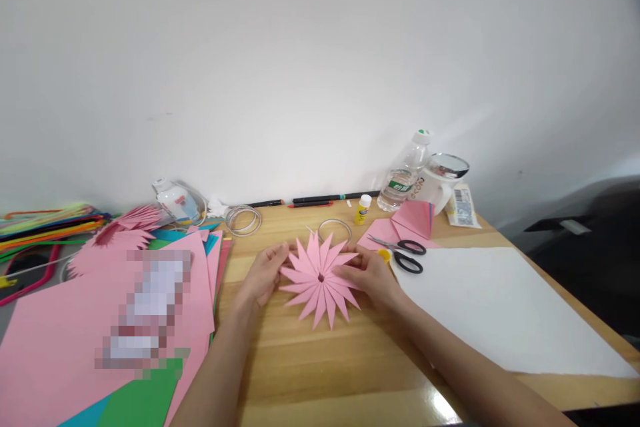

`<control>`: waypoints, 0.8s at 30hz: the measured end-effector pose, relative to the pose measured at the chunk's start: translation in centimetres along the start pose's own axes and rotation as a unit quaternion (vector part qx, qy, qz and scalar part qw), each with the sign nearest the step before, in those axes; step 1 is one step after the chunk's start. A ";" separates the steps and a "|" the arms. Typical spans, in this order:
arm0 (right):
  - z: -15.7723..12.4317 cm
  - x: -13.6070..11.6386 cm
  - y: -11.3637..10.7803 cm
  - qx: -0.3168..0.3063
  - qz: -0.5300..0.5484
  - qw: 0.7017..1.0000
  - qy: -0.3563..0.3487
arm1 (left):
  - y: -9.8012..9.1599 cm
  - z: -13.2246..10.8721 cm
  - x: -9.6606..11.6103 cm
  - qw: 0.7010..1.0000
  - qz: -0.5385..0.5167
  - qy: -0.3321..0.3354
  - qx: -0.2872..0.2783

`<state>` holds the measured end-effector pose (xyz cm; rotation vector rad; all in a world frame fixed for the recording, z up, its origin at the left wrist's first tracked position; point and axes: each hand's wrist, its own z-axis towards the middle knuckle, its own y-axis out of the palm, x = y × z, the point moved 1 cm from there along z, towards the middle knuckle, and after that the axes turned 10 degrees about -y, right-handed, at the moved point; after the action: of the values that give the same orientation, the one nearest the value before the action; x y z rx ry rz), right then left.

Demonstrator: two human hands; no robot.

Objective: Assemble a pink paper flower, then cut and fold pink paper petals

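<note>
Left hand (265,274) and right hand (374,275) pinch opposite sides of the pink folded-paper starburst (327,294); uneven pulling could split its joints.

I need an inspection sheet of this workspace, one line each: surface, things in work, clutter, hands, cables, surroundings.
Surface: wooden table, a bright glare spot on it.
Things in work: pink paper star, many points, small hole in the centre.
Clutter: pink sheets at left; scissors, glue stick and white sheet right of the star.
Hands: left hand and right hand hold the star's sides.
Cables: pale coiled cord, purpose unclear.
Surroundings: pale wall behind; other people: nothing seen.
</note>
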<state>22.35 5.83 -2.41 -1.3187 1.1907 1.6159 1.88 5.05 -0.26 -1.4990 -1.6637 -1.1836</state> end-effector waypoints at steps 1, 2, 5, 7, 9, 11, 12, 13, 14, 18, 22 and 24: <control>0.1 -0.2 -0.1 0.018 0.002 1.000 0.001 | 0.0 0.0 -0.1 1.000 -0.004 -0.002 -0.019; 0.2 -0.3 -0.3 0.033 0.002 0.999 0.004 | 0.1 0.1 -0.2 0.999 0.000 -0.004 -0.035; 0.4 -0.5 -0.6 0.048 0.005 0.999 0.014 | 0.4 0.3 -0.7 0.999 0.019 0.006 -0.049; 0.4 -0.3 -0.6 0.037 0.021 0.999 0.021 | 0.6 0.4 -1.0 0.999 0.019 0.018 -0.035; 0.3 0.0 -0.6 0.028 0.034 0.999 0.030 | 0.7 0.4 -1.1 1.000 0.018 0.015 -0.014; 0.2 0.3 -0.5 0.024 0.038 0.998 0.050 | 0.7 0.2 -1.0 1.000 0.023 0.004 -0.002; 0.2 0.3 -0.5 0.020 0.040 0.997 0.060 | 0.7 0.1 -0.9 1.000 0.027 0.001 0.000; 0.2 0.4 -0.5 0.013 0.045 0.997 0.068 | 0.7 0.0 -0.8 0.999 0.032 -0.001 0.001; 0.2 0.4 -0.4 0.002 0.052 0.996 0.073 | 0.7 -0.1 -0.6 0.999 0.037 -0.002 -0.001; 0.2 0.3 -0.3 -0.048 0.088 0.992 0.078 | 0.8 -0.3 -0.3 1.000 0.028 0.005 -0.003; 0.2 0.1 -0.2 -0.060 0.101 0.990 0.082 | 1.0 -0.4 0.0 1.000 -0.004 -0.003 0.004; 0.1 0.1 -0.2 -0.055 0.097 0.990 0.083 | 1.2 -0.4 0.0 1.000 -0.008 -0.013 0.014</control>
<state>22.46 6.00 -2.58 -1.4691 1.3840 1.7588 2.99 4.65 0.21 -1.4921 -1.7058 -1.1496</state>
